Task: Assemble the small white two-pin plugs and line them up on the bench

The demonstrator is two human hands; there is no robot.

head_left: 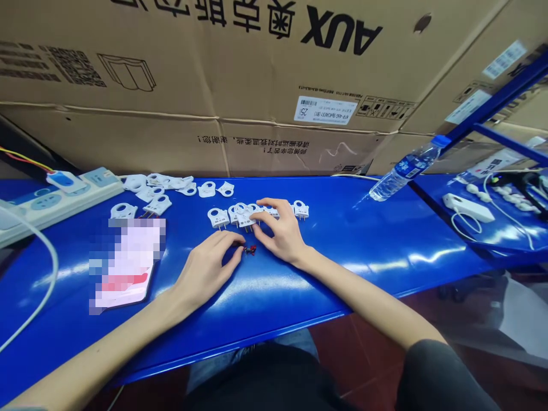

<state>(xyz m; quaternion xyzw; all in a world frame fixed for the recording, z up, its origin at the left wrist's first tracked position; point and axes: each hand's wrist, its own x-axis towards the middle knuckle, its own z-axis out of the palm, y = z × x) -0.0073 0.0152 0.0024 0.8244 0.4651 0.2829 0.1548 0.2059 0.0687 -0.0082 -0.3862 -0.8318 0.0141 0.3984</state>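
My left hand (209,264) is over the blue table, thumb and forefinger pinched at the end of a small red and black part (250,250), perhaps short wires or a tiny component. Its exact kind is too small to make out. My right hand (282,231) has its thumb and fingers curled at a white two-pin plug piece with a ring-shaped top (244,216), its pins pointing towards me. More such plugs stand in a row beside it, including one at the left end (218,218) and one at the right end (301,209). My right fingers partly hide the middle of the row.
Loose white plug pieces (156,188) lie at the back left, near a power strip (47,200). A phone with a blurred screen (128,268) lies left of my hands. A tilted water bottle (406,168) is at the right; cardboard boxes (257,142) line the back.
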